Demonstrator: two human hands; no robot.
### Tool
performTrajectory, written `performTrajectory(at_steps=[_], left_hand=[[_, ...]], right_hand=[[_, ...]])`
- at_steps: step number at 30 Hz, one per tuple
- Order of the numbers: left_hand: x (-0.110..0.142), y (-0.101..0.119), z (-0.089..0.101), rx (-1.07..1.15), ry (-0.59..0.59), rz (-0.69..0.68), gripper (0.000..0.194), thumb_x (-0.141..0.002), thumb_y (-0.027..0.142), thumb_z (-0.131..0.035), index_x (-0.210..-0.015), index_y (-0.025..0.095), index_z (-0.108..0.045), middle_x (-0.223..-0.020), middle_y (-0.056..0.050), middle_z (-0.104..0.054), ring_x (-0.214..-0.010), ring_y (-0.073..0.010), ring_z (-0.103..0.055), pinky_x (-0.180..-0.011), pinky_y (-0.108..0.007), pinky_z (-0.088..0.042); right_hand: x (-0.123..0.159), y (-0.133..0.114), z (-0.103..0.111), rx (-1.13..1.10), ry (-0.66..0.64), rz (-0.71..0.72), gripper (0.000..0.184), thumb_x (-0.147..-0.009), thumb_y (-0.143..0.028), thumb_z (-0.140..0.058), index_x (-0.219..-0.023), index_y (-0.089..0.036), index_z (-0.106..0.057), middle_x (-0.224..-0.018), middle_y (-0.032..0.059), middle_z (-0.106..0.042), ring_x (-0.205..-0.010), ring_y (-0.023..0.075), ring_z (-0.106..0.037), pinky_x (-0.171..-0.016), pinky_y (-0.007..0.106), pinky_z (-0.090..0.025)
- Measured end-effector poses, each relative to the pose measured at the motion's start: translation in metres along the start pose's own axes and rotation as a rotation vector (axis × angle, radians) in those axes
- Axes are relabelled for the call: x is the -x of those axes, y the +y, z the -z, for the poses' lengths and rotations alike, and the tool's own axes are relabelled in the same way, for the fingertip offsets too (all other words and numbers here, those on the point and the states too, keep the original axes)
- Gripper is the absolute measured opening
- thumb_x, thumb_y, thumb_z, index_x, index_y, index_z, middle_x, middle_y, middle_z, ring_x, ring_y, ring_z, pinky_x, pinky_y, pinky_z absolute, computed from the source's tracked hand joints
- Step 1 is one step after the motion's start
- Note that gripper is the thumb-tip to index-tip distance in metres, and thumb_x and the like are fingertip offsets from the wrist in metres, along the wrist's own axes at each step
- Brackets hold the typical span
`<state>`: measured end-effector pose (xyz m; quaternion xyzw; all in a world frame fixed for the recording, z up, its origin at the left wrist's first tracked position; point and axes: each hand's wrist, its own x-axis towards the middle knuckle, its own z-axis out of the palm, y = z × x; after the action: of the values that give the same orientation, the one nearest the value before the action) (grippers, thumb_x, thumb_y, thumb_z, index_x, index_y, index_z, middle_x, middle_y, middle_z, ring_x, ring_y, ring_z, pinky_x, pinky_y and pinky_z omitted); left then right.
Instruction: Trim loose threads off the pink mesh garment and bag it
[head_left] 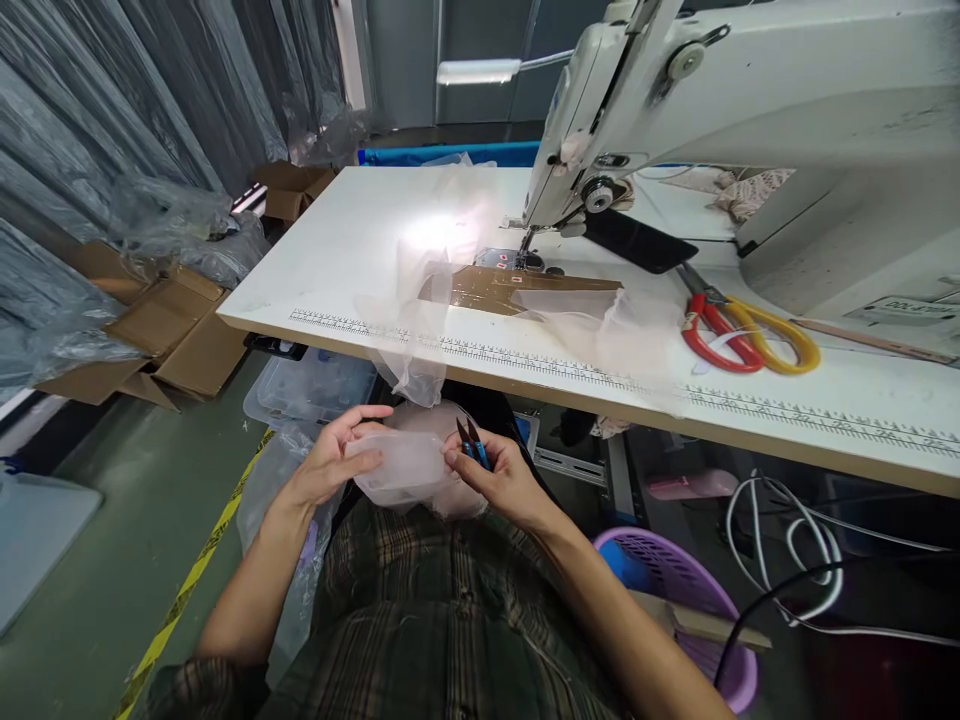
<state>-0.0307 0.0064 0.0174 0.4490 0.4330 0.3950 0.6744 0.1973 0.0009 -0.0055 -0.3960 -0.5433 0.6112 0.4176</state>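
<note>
Over my lap, in front of the table edge, lies a sheer pale pink fabric piece [409,468]. My left hand [337,455] grips its left side between thumb and fingers. Blue-handled thread snips [480,452] sit in my right hand [499,475], their dark blades pointing up and slightly apart. The right thumb and fingertip also pinch the fabric's right edge. More sheer fabric [416,365] hangs over the table edge just above my hands. Another sheer piece [607,325] lies on the tabletop beside a brown taped strip [495,288].
A white sewing machine [585,130] stands on the white table [330,240]. Red-and-yellow-handled scissors [742,330] and a black phone-like slab [637,240] lie at its right. Below are a purple basket [739,600] and white cable [829,560]. Cardboard boxes [180,330] stand left.
</note>
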Motion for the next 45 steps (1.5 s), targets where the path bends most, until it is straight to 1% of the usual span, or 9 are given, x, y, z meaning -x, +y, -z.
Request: performTrajectory(at_steps=[11,16,23,26,29,32,35,41,45], left_hand=[[-0.018,0.013,0.007,-0.546,-0.226,0.016,0.057,-0.068,0.034,-0.078,-0.120,0.019,-0.060,-0.099,-0.005,-0.069,-0.082,-0.0166,-0.062,-0.069,-0.024,-0.048],[-0.014,-0.001,0.018,-0.436,-0.206,0.054,0.035,-0.072,0.042,-0.074,-0.087,0.012,-0.065,-0.070,0.000,-0.064,-0.061,-0.0102,-0.057,-0.057,-0.019,-0.044],[-0.011,0.006,-0.020,-0.480,-0.646,0.306,0.037,-0.078,0.050,-0.065,-0.075,0.014,-0.062,-0.059,0.000,-0.063,-0.043,-0.0086,-0.053,-0.043,-0.020,-0.043],[-0.025,0.009,-0.032,-0.549,-0.690,0.330,0.033,-0.075,0.048,-0.068,-0.077,0.015,-0.065,-0.055,0.001,-0.060,-0.037,-0.0081,-0.048,-0.036,-0.020,-0.036],[-0.048,0.006,-0.031,-0.561,-0.492,0.151,0.034,-0.073,0.043,-0.071,-0.094,0.016,-0.068,-0.058,0.002,-0.060,-0.043,-0.0101,-0.052,-0.042,-0.021,-0.040],[-0.065,-0.005,-0.025,-0.707,-0.120,-0.178,0.041,-0.074,0.037,-0.072,-0.110,0.019,-0.066,-0.087,-0.006,-0.070,-0.080,-0.0205,-0.065,-0.075,-0.032,-0.051],[-0.069,-0.024,-0.026,-0.899,0.106,-0.359,0.038,-0.079,0.034,-0.066,-0.115,0.020,-0.066,-0.121,-0.013,-0.064,-0.117,-0.0312,-0.054,-0.103,-0.046,-0.037],[-0.058,-0.064,-0.045,-0.929,-0.152,-0.509,0.044,-0.088,0.033,-0.055,-0.130,0.019,-0.056,-0.137,-0.015,-0.053,-0.128,-0.0290,-0.047,-0.107,-0.044,-0.036],[-0.058,-0.080,-0.054,-1.049,-0.270,-0.588,0.058,-0.084,0.037,-0.061,-0.136,0.015,-0.049,-0.139,-0.019,-0.049,-0.129,-0.0353,-0.044,-0.110,-0.048,-0.031]], right_hand=[[0.000,0.011,0.005,-0.035,0.057,-0.061,0.032,-0.077,-0.048,-0.064,-0.072,-0.017,-0.057,-0.059,-0.0033,-0.048,-0.048,0.0071,-0.031,-0.046,0.022,-0.024],[0.014,0.023,0.017,-0.093,0.053,-0.122,0.033,-0.076,-0.049,-0.064,-0.072,-0.018,-0.053,-0.060,-0.0030,-0.049,-0.048,0.0071,-0.031,-0.045,0.022,-0.024],[0.044,0.018,0.016,0.045,-0.157,-0.068,0.043,-0.073,-0.052,-0.069,-0.094,-0.016,-0.061,-0.073,-0.0003,-0.054,-0.054,0.0075,-0.032,-0.049,0.022,-0.028],[0.045,0.022,0.009,0.114,-0.165,-0.120,0.035,-0.076,-0.049,-0.069,-0.076,-0.015,-0.060,-0.059,-0.0049,-0.040,-0.053,0.0071,-0.028,-0.048,0.022,-0.024],[0.035,0.031,0.011,0.131,0.011,-0.064,0.042,-0.079,-0.052,-0.064,-0.061,-0.016,-0.053,-0.058,-0.0038,-0.038,-0.056,0.0086,-0.032,-0.051,0.022,-0.029],[0.024,0.048,0.022,0.131,0.299,-0.042,0.045,-0.075,-0.058,-0.063,-0.064,-0.017,-0.053,-0.059,-0.0028,-0.042,-0.055,0.0096,-0.034,-0.050,0.022,-0.032],[0.018,0.064,0.033,0.216,0.393,-0.069,0.044,-0.077,-0.059,-0.061,-0.066,-0.016,-0.055,-0.059,-0.0014,-0.047,-0.054,0.0106,-0.038,-0.049,0.023,-0.035],[0.016,0.066,0.036,0.576,0.611,-0.006,0.035,-0.081,-0.046,-0.057,-0.097,-0.015,-0.062,-0.083,0.0077,-0.064,-0.072,0.0196,-0.057,-0.071,0.033,-0.046],[0.004,0.061,0.034,0.514,0.539,0.076,0.028,-0.084,-0.042,-0.051,-0.090,-0.016,-0.062,-0.088,0.0090,-0.068,-0.081,0.0217,-0.061,-0.079,0.035,-0.048]])
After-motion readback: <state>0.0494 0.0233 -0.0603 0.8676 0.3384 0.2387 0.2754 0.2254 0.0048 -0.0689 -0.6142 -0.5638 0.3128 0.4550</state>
